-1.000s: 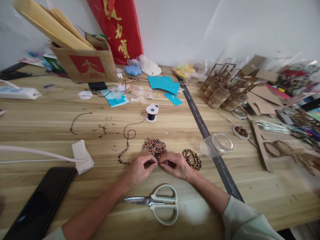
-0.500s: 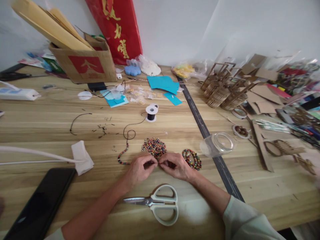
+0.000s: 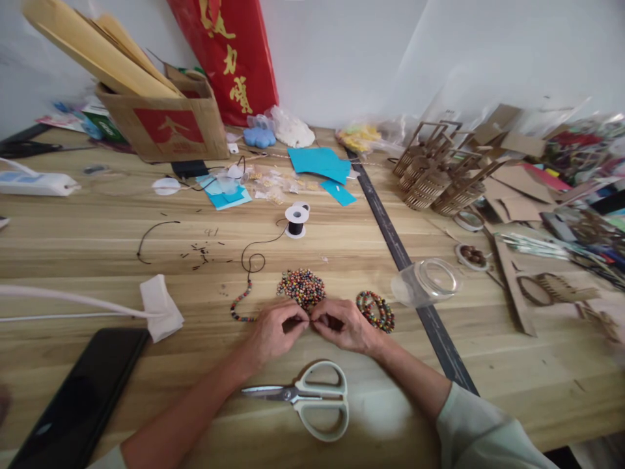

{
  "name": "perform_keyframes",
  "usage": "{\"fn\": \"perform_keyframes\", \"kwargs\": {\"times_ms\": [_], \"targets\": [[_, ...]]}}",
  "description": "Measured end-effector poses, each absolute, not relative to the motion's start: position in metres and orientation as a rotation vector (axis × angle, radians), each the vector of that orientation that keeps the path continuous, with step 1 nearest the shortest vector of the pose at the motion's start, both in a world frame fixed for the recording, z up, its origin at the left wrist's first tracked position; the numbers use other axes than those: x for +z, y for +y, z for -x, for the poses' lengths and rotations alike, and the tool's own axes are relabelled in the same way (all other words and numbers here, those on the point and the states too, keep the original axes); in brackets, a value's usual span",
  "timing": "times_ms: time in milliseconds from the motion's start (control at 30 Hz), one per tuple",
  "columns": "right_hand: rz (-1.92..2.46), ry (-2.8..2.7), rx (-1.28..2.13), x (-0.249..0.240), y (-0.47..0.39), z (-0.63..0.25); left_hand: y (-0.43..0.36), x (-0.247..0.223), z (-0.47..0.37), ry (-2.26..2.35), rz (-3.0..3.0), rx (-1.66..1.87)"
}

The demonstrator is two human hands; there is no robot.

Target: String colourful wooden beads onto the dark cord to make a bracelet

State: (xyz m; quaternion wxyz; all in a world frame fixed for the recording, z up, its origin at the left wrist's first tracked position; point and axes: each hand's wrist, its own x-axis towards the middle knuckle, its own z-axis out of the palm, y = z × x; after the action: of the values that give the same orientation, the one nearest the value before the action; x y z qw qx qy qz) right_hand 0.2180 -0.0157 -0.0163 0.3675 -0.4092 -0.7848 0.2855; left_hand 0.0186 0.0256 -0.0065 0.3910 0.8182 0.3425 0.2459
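My left hand [image 3: 279, 327] is closed in a pinch, its fingertips meeting those of my right hand [image 3: 342, 324]. A string of colourful beads [image 3: 237, 311] on black cord runs in under the left hand, which holds its end. Thumb and finger of the right hand are pressed together too; whatever lies between them is too small to make out. Just beyond the fingertips is a pile of loose, multicoloured beads [image 3: 301, 285]. A coiled bead strand [image 3: 375, 311] rests right of the right hand. Scissors [image 3: 319, 396] with pale handles lie in front of both hands.
A spool of black cord [image 3: 295, 221] stands behind the bead pile, its cord trailing to the string. On the right are a clear plastic jar [image 3: 424, 283] and small wooden baskets [image 3: 434, 179]. A phone [image 3: 81, 397] and white power cord [image 3: 78, 296] lie left.
Almost nothing differs. Both hands stay pinched together at the same spot, and the beads and scissors have not moved.
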Motion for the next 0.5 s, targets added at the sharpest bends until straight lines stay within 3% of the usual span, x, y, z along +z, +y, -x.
{"fn": "perform_keyframes", "kwargs": {"times_ms": [500], "targets": [[1.058, -2.013, 0.729, -0.0144, -0.0161, -0.2178, 0.0253, -0.0059, -0.0183, 0.870, -2.089, 0.618]]}}
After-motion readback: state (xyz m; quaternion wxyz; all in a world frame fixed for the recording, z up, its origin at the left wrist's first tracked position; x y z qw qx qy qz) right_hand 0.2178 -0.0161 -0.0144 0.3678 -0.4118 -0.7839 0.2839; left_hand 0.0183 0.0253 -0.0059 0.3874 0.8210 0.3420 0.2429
